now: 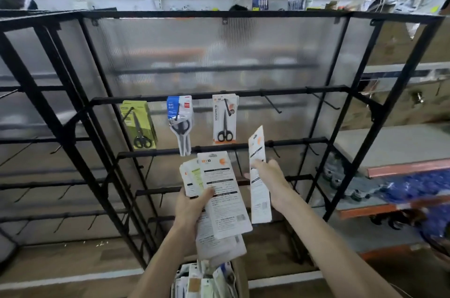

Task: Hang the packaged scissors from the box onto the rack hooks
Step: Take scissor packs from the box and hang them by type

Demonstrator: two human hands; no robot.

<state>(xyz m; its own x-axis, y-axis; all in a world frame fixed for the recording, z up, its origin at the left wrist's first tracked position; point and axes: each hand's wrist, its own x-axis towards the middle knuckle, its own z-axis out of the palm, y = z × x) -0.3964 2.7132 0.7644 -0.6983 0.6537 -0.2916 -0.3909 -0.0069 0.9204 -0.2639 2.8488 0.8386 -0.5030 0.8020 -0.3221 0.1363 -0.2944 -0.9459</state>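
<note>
Packaged scissors (224, 195): flat rectangular card packs, white printed backs with barcodes toward camera, fanned in a stack, gripped low by left hand (192, 205), thumb pressed across near face, other fingers curled behind, mostly hidden. Single pack (259, 176), long and narrow, orange mark at top, upright and slightly tilted in right hand (270, 178), pinched between thumb on near face and fingers behind. Both forearms bare, reaching forward and up from bottom edge. Black metal rack (219, 15), ribbed translucent back panel (207, 49). Three packs hanging on one rail: green pack (138, 124), blue pack (179, 115), white-orange pack (224, 120). Bare hook (274, 104) just right of those. Cardboard box (239, 278) below, crammed with further packs.
</note>
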